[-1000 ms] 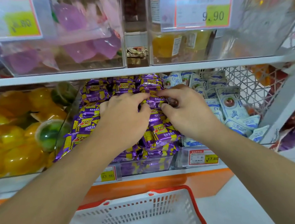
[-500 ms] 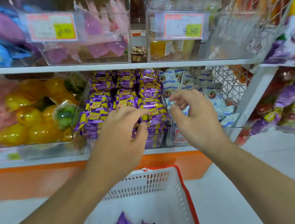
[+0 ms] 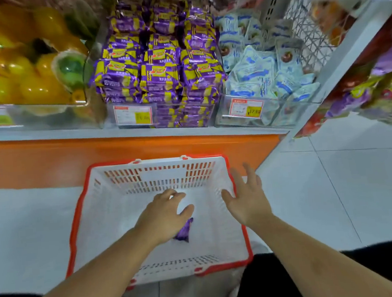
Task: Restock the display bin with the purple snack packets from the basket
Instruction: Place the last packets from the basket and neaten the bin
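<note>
Where the white basket (image 3: 84, 229) with its red rim sits on the pale floor (image 3: 334, 196) below the shelf (image 3: 48, 133), 1 purple snack packet (image 3: 184, 231) lies on its bottom, partly hidden under the left hand (image 3: 165, 217). Left hand: inside the basket, fingers spread and relaxed, gripping nothing. Right hand (image 3: 247, 199): fingers splayed wide over the basket's right rim, empty. Display bin (image 3: 131, 114): clear, on the shelf, stacked with purple-and-yellow packets (image 3: 158, 69) in 3 columns; price label (image 3: 133, 114) on front.
</note>
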A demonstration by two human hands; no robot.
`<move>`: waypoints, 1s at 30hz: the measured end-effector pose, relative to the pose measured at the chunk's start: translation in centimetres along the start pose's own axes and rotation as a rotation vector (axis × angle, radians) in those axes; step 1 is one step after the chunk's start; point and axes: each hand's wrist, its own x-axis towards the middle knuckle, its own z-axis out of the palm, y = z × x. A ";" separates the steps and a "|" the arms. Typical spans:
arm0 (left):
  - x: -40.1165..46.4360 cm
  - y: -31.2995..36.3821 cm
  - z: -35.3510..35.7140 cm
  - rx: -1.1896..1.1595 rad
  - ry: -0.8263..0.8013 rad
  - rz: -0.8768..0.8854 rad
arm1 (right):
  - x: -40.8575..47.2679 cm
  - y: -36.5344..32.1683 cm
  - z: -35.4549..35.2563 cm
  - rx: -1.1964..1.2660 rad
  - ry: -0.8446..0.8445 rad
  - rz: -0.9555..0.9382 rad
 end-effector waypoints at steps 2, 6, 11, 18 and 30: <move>0.9 -1.1 2.6 -0.031 -0.089 -0.081 | 0.1 0.8 2.0 0.005 -0.056 0.049; 2.5 -2.1 7.0 -0.084 -0.189 -0.151 | -0.4 0.8 5.4 0.064 -0.025 0.076; 5.6 -3.2 10.9 -0.003 -0.301 -0.220 | -0.8 0.2 6.6 0.070 0.103 0.035; 8.4 -5.0 15.2 0.135 -0.342 -0.252 | -0.8 0.2 6.6 0.042 0.102 0.017; 8.0 -2.8 7.5 -0.521 -0.235 -0.214 | -1.1 -0.3 5.5 0.105 0.035 0.046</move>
